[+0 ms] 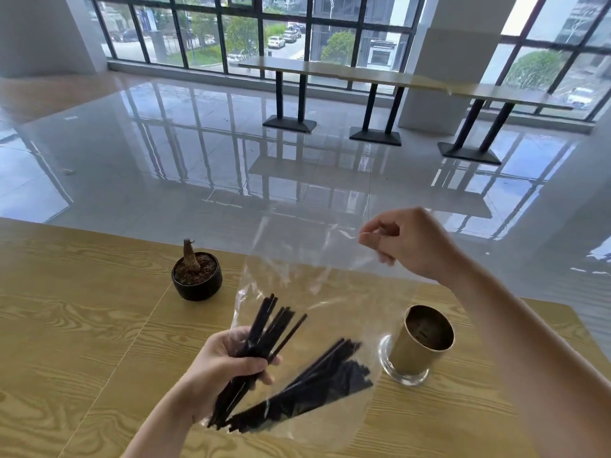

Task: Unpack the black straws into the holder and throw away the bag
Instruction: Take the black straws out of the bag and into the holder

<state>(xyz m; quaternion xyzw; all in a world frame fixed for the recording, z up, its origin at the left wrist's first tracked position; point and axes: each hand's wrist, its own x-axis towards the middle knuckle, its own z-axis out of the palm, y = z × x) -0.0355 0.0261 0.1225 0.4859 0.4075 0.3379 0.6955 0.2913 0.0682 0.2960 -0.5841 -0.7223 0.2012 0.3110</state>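
My left hand grips a bunch of black straws through the lower part of a clear plastic bag. A second loose fan of black straws lies lower in the same bag. My right hand pinches the bag's upper edge and holds it raised above the table. The holder, a gold cylinder on a clear glass base, stands upright on the table to the right of the bag, and I see no straws inside it.
A small black pot with a bare plant stump sits on the wooden table left of the bag. Beyond the table's far edge lies a glossy floor, with long bench tables by the windows.
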